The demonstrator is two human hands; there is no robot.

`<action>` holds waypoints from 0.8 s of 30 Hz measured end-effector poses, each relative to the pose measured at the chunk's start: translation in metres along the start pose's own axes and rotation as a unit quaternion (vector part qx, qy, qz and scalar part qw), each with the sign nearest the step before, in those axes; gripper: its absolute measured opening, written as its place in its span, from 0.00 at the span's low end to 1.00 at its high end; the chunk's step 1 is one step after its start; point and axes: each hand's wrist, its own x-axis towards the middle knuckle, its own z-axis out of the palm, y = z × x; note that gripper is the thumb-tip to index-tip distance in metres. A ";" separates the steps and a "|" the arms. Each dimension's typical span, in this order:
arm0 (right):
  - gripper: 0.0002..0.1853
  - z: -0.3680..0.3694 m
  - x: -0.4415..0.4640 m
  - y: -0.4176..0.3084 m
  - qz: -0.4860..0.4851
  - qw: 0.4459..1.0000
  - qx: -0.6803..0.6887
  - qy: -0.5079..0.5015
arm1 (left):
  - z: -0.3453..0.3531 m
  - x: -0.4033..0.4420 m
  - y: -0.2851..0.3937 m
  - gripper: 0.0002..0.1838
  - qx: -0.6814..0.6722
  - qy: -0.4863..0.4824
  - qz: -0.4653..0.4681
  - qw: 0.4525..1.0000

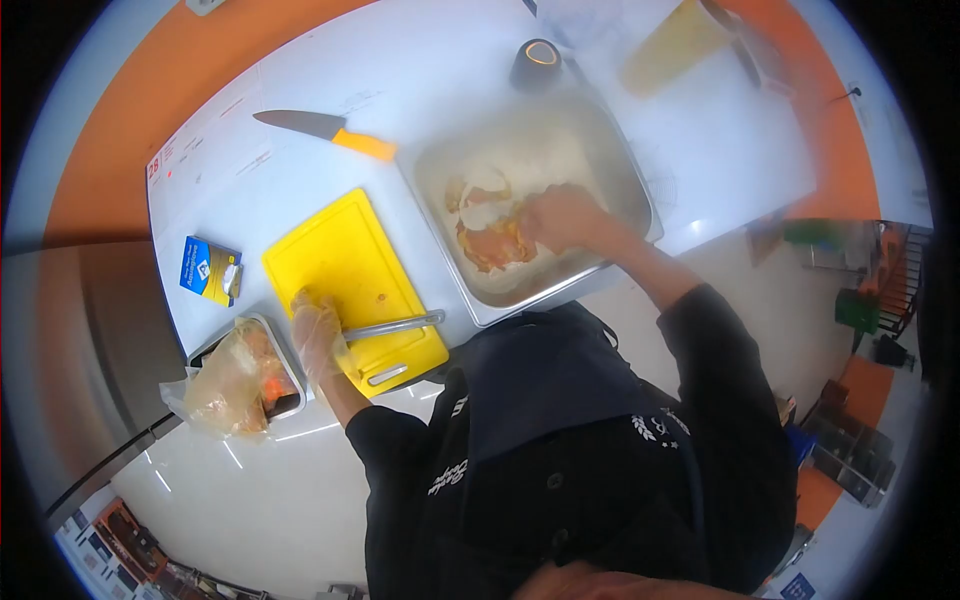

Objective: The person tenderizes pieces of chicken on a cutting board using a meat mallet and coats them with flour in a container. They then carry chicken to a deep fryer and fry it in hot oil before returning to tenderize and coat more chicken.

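My right hand [565, 217] looks bare and reaches into a deep steel pan [463, 290]. Its fingers are closed on a piece of raw, orange-brown meat [495, 245], which looks like chicken. Smaller scraps of meat [487, 194] lie close by on the pale pan bottom. Over a yellow cutting board [335, 245], my left hand [318, 335] wears a clear plastic glove, its fingers curled. From its thumb side, metal tongs [395, 325] stick out to the right; the hand hides their other end. Haze over the pan blurs fine detail.
A yellow-handled knife [325, 126] lies beyond the board. Left of the board are a blue-and-yellow box [210, 270] and a metal tray [295, 385] with bagged food [235, 375]. Behind the pan stand a dark round object [537, 65] and a container of yellowish contents [680, 48].
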 end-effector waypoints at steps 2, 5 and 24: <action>0.17 -0.007 -0.003 0.002 0.040 0.999 0.000 0.025 | 0.002 0.002 -0.004 0.25 0.011 0.005 0.008 1.000; 0.17 -0.005 -0.002 0.015 0.032 0.998 -0.004 0.056 | 0.010 0.010 -0.019 0.25 0.065 0.022 0.044 0.997; 0.16 -0.013 0.005 -0.023 -0.009 0.998 0.069 0.007 | 0.010 0.008 -0.007 0.26 0.059 0.002 0.029 0.998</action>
